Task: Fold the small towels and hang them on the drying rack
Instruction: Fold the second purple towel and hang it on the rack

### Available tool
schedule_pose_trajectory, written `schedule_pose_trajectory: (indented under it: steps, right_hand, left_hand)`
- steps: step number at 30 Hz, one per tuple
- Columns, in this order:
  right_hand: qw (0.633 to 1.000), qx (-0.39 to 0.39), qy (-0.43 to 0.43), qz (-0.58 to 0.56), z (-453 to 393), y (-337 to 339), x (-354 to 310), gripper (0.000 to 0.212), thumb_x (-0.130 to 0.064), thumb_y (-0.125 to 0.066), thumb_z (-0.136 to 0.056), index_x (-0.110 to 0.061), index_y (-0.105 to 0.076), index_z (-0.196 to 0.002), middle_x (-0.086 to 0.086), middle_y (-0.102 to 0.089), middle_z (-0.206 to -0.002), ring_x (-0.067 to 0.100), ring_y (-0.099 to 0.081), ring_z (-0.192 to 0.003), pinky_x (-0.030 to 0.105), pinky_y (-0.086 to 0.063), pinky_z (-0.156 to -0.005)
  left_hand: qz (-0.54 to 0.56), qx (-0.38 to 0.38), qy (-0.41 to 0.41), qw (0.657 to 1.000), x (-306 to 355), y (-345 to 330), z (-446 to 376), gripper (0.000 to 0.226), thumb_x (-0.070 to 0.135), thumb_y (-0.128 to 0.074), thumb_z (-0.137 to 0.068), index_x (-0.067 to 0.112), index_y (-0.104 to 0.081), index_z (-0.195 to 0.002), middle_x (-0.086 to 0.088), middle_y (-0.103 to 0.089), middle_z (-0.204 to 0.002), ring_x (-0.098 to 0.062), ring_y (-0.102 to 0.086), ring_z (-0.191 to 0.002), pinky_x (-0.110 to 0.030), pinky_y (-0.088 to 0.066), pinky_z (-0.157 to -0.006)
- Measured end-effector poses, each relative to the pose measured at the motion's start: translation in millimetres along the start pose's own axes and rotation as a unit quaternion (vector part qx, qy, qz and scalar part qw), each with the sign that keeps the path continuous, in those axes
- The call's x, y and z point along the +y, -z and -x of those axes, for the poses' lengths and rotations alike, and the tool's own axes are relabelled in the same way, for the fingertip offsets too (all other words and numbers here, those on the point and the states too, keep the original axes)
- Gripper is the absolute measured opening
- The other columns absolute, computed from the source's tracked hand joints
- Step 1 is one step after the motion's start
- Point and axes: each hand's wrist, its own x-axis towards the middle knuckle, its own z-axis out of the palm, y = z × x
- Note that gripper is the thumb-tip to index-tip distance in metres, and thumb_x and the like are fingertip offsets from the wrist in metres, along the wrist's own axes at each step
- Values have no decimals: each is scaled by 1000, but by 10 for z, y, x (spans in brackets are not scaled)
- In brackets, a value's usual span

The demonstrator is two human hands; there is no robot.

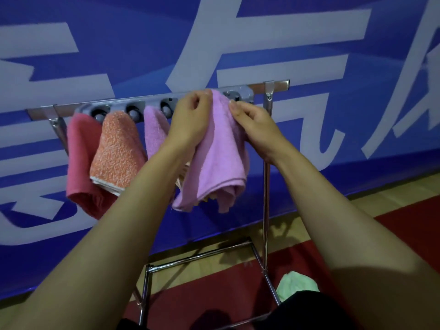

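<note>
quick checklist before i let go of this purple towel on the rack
1. Left hand grips the purple towel near its top: ok.
2. Right hand pinches the towel's right edge: ok.
3. Towel's top caught in a holder on the rack: cannot tell, hands hide it.
4. Towel neatly folded: not ok, its lower end hangs bunched.
5. Room beside it: ok, a holder to its right shows bare.
6. Towels left to hang: not ok, a green towel lies on the floor.
</note>
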Motion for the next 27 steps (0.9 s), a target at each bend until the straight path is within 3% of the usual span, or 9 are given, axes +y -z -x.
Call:
schedule_pose_trajectory:
  steps: [3,6,8,10,13,17,20,23,27]
  right_hand:
    - [997,77,9,21,-277,13,37,31,-35,-55,-103,-10,-73,-101,0,-70,-93,9,-60,-88,32,-49,-84]
    - [984,146,-11,102,-517,-48,81,26,-30,-53,-105,-13,-71,-96,-4,-68,-83,6,-58,-77,23,-46,-73]
    - [967,175,-28,185,-608,-146,171,29,-26,-49,-107,-9,-71,-98,4,-71,-87,15,-61,-80,22,-43,-66]
    - [943,209,-33,257,-650,-230,273,31,-23,-46,-107,-4,-71,-103,15,-74,-98,29,-66,-89,32,-46,-71]
    - [924,232,-20,304,-651,-240,372,29,-23,-49,-105,-3,-71,-105,18,-74,-101,36,-67,-95,43,-51,-78]
    - [921,210,1,328,-649,-169,382,30,-30,-52,-104,-6,-70,-103,15,-73,-97,34,-68,-91,44,-54,-77]
    - [935,168,6,312,-610,-113,355,26,-34,-54,-103,-11,-59,-111,8,-69,-101,32,-66,-91,44,-52,-76]
    - [953,104,48,279,-508,-45,359,25,-40,-51,-103,-23,-48,-121,-6,-61,-92,24,-63,-83,40,-51,-71]
    - [963,64,69,251,-443,-30,429,23,-36,-48,-105,-33,-55,-127,-1,-61,-123,15,-61,-108,43,-53,-95]
  left_hand:
    - [13,-4,46,999,-142,-54,-207,32,28,-49,-108,21,-61,-79,12,-57,-71,0,-49,-66,-19,-44,-62]
    - [9,24,78,997,-254,-168,-361,35,31,-51,-101,25,-51,-66,17,-48,-59,-5,-46,-60,-26,-38,-61]
    - [-53,61,81,993,-234,-280,-407,22,34,-48,-98,24,-64,-87,10,-60,-79,-18,-60,-79,-28,-41,-69]
    - [-102,87,86,987,-207,-415,-400,24,21,-44,-104,11,-60,-118,-5,-64,-106,-24,-60,-100,-27,-35,-76]
    - [-102,96,53,989,-251,-512,-372,25,7,-43,-100,8,-53,-123,-7,-61,-100,-26,-57,-90,-28,-30,-70]
    - [-123,76,24,989,-381,-504,-412,20,4,-45,-97,14,-60,-104,0,-62,-95,-21,-55,-89,-24,-30,-69]
    - [-124,50,6,991,-409,-506,-374,25,6,-46,-100,12,-65,-114,1,-65,-99,-16,-55,-90,-20,-31,-70]
    - [-120,28,-13,992,-479,-520,-314,31,12,-46,-101,14,-72,-117,-2,-74,-100,-17,-64,-92,-24,-40,-75]
    - [-107,35,-14,994,-532,-606,-234,47,27,-32,-100,11,-67,-126,-13,-70,-113,-24,-61,-107,-39,-48,-97]
